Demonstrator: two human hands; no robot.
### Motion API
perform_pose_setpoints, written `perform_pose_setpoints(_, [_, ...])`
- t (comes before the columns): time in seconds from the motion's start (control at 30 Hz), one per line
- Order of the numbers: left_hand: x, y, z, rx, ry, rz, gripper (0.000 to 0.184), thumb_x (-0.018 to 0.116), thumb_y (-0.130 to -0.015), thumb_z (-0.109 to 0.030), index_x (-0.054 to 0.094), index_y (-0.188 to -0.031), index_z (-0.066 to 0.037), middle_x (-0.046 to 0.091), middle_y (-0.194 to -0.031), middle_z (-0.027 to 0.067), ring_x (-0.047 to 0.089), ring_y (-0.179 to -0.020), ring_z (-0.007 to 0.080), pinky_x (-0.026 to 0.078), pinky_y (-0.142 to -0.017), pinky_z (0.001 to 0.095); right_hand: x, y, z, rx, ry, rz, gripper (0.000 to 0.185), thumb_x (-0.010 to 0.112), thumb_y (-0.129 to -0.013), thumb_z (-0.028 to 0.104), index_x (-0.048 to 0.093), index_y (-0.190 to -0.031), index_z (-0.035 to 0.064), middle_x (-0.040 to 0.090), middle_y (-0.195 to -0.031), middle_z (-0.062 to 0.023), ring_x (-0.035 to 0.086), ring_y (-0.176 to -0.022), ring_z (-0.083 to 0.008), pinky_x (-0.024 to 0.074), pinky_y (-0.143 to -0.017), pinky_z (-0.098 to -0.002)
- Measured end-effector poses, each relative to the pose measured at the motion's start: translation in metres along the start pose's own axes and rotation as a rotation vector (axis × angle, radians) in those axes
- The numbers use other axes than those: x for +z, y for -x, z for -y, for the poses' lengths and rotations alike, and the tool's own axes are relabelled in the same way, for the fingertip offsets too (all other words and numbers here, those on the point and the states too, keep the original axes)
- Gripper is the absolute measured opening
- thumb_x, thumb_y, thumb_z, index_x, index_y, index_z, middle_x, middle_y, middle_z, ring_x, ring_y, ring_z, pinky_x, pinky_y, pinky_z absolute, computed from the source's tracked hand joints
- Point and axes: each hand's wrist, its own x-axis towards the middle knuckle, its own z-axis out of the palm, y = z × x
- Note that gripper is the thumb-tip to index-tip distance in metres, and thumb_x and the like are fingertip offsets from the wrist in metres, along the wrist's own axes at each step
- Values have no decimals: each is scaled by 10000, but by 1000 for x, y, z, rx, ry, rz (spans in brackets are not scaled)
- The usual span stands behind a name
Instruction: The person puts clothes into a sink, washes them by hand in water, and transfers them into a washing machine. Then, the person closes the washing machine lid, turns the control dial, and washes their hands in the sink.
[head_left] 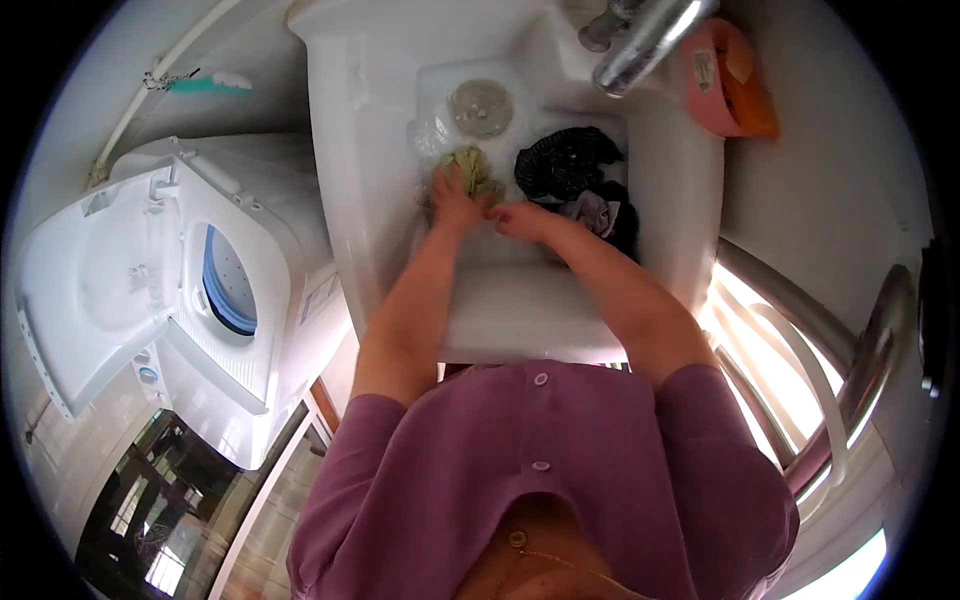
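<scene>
In the white sink [335, 160], my left hand [455, 205] presses on a crumpled yellow-green cloth [470, 165], its fingers over the cloth's near side. My right hand [518, 220] is just to the right, fingers curled together close to the cloth's lower edge; whatever is between them is too small to make out. A wet black garment [565, 165] lies bunched to the right of both hands. Against it, beside my right wrist, is a greyish-pink cloth [592, 212].
A round drain cover [481, 108] sits behind the yellow-green cloth. Over the sink's back right hangs a metal faucet [655, 45]. A pink-orange container [730, 80] is by the right rim. On the left stands a white washing machine [270, 270] with its lid up.
</scene>
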Motion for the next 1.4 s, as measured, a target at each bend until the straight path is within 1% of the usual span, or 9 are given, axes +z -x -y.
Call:
perform_pose_setpoints(0.2, [-51, 8, -9, 576, -570, 318, 786, 709, -768, -389, 353, -1415, -118, 274, -1480, 175, 221, -1369, 385, 267, -1050, 550, -28, -20, -100, 512, -208, -755, 391, 507, -908, 363, 640, -1128, 68, 665, -1023, -182, 622, -972, -331, 471, -832, -410])
perform_pose_setpoints(0.33, [-24, 12, -31, 73, -237, 60, 558, 712, -719, -215, 530, -1244, -154, 474, -1304, 178, 421, -1223, 377, 364, -974, 501, -8, -32, -71, 515, -1022, -597, 443, 522, -899, 436, 572, -1194, 109, 647, -1051, -148, 618, -941, -317, 480, -825, -422])
perform_pose_setpoints(0.5, [-100, 70, -130, 627, 443, 85, 338, 666, -694, -161, 613, -1025, -118, 623, -868, 153, 582, -864, 352, 445, -718, 449, -24, -6, -10, 414, -1948, -215, 474, 568, -890, 457, 565, -1187, 87, 643, -1032, -93, 573, -1021, -276, 481, -853, -394])
perform_pose_setpoints(0.6, [-105, 104, -162, 693, 587, 52, 252, 654, -727, -203, 636, -970, -140, 638, -793, 128, 592, -803, 359, 448, -705, 472, 9, -44, -81, -159, -1924, 113, 473, 517, -919, 457, 543, -1206, 81, 622, -1099, -84, 581, -1006, -259, 489, -831, -386])
perform_pose_setpoints(0.83, [-77, -33, -56, -85, 187, 46, 329, 535, -883, -409, 580, -1148, -220, 653, -975, 181, 612, -920, 381, 483, -739, 491, 15, -26, 31, 382, -1418, -407, 523, 525, -911, 463, 485, -1295, 110, 557, -1208, -91, 537, -1097, -223, 431, -916, -339])
perform_pose_setpoints(0.97, [-35, -26, -13, 42, 90, -320, 421, 510, -901, -447, 532, -1248, -210, 528, -1231, 216, 514, -1099, 412, 468, -800, 499, 20, -17, -24, 267, -948, -408, 587, 544, -898, 478, 425, -1366, 143, 462, -1337, -79, 469, -1182, -240, 393, -956, -365])
perform_pose_setpoints(1.03, [-23, 12, -15, 640, -279, -25, 450, 557, -888, -354, 499, -1303, -190, 403, -1359, 190, 421, -1179, 441, 452, -850, 498, 34, -27, -77, 438, -965, -472, 609, 539, -898, 492, 414, -1376, 137, 443, -1356, -73, 453, -1196, -252, 385, -966, -385])
perform_pose_setpoints(1.13, [-30, 17, -19, 498, -195, 125, 489, 620, -816, -209, 504, -1289, -165, 503, -1253, 195, 486, -1115, 417, 444, -877, 480, 48, -47, -121, 476, -701, -738, 614, 541, -890, 516, 430, -1371, 150, 475, -1326, -66, 431, -1216, -255, 381, -965, -406])
perform_pose_setpoints(1.4, [-86, 88, -134, 667, 512, 217, 465, 656, -706, -134, 580, -1164, -116, 609, -1116, 163, 556, -1012, 399, 415, -913, 455, 14, -18, -41, 199, -1980, -343, 472, 507, -900, 536, 576, -1179, 161, 563, -1210, -94, 514, -1165, -304, 422, -950, -451])
